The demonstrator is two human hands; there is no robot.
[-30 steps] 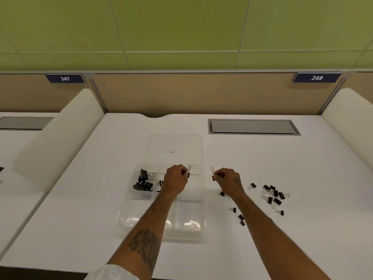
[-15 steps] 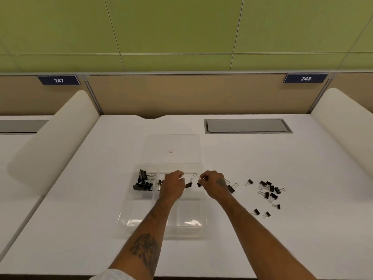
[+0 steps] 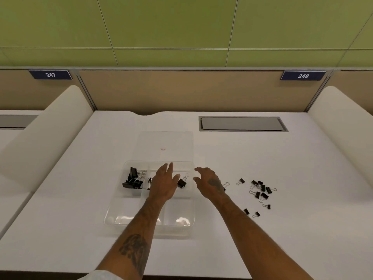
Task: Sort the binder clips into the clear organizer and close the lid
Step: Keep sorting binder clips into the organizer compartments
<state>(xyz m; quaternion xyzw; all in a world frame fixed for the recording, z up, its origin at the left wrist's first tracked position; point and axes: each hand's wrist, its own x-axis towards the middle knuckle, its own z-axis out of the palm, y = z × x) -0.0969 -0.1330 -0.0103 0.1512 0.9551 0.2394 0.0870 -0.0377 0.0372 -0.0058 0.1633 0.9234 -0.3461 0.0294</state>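
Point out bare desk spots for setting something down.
Free: desk near edge right of the forearms, and the strip left of the clear organizer. Also between lid and cable hatch. Crowded: loose binder clips, right.

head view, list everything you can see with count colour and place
clear organizer: one, transparent, centre of the desk, lid off
lid: one, clear, flat on the desk just behind the organizer
large binder clips: a few, black, far left compartment
binder clip: one, black, far right compartment
loose binder clips: about a dozen, black, scattered on the desk right of the organizer
desk: one, white
cable hatch: one, grey, far right of the desk
number plates: two, navy, 247 and 248 on the back panel
left hand: open, over the organizer
right hand: open, at the organizer's right edge
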